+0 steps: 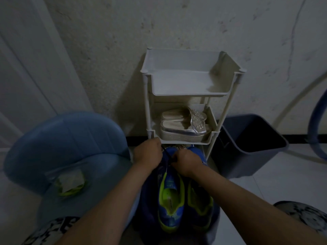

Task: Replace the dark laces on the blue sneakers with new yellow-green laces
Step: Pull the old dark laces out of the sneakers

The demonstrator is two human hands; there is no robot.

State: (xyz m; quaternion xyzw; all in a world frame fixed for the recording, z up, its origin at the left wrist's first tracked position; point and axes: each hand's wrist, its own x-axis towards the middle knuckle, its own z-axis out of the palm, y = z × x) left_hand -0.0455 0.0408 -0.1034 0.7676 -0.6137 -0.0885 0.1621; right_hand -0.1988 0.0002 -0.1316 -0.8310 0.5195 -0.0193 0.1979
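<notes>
Two blue sneakers (170, 209): side by side on the floor (276, 190) between the person's knees, toes pointing at the rack, yellow-green lining showing inside both.
Dark lace (167, 156): thin strand stretched over the toe end of the left sneaker, running from under the left hand across to the right hand.
Left hand (147, 153): back of the hand faces up, fingers tucked under and hidden, so can't tell if they're actually clamped on the lace.
Right hand (188, 164): fingers curled together, pinching the dark lace at its near end.
Yellow-green laces (69, 184): sitting in a clear packet on the blue stool (67, 138), well off to the left of the sneakers.
Rack (187, 82): white plastic, against the wall, just past the hands.
Sandals (185, 126): silvery platform pair on the rack's middle shelf.
Bin (251, 144): dark grey, right beside the rack.
</notes>
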